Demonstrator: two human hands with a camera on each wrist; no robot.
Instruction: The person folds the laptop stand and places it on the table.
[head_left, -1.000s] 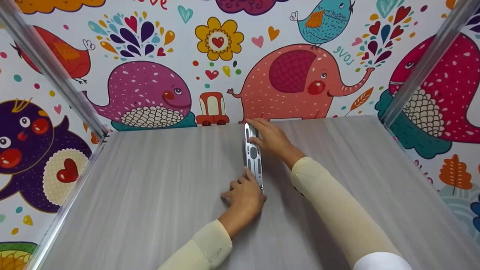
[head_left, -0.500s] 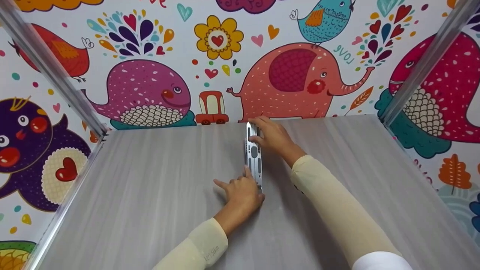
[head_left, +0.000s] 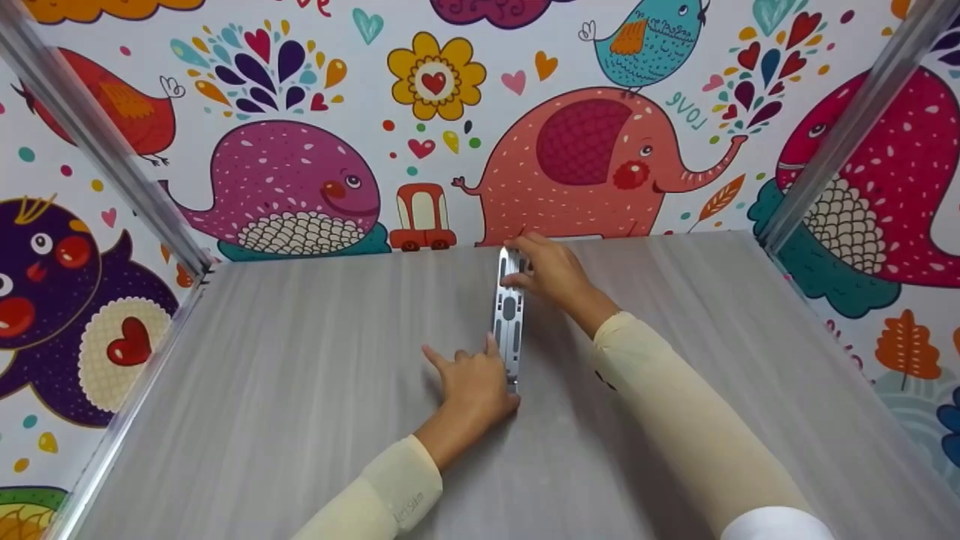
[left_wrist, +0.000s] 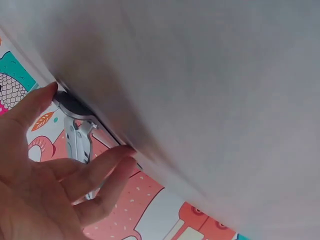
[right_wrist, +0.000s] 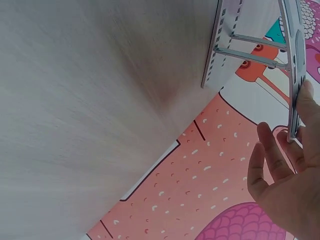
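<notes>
A silver folding laptop stand [head_left: 510, 309] with slotted metal plates rests on the grey wood-grain table, its long side running away from me. My left hand [head_left: 476, 386] grips its near end low down, one finger pointing out to the left. In the left wrist view the thumb is at one end of the stand's base and fingertips meet the base edge. My right hand [head_left: 555, 274] pinches the far end of the raised upper plate [right_wrist: 295, 65] between thumb and fingers. Beneath that plate, two thin struts [right_wrist: 252, 55] reach down to a notched base rail [right_wrist: 214, 47].
The table [head_left: 300, 390] backs onto a wall [head_left: 337, 45] printed with cartoon animals. Metal posts rise at the back left [head_left: 127, 142] and back right [head_left: 847, 135]. A metal rail edges the table's left side.
The stand has turned slightly, its far end shifting right and its near end left. My left hand has moved left with it and one finger has stretched outward.
</notes>
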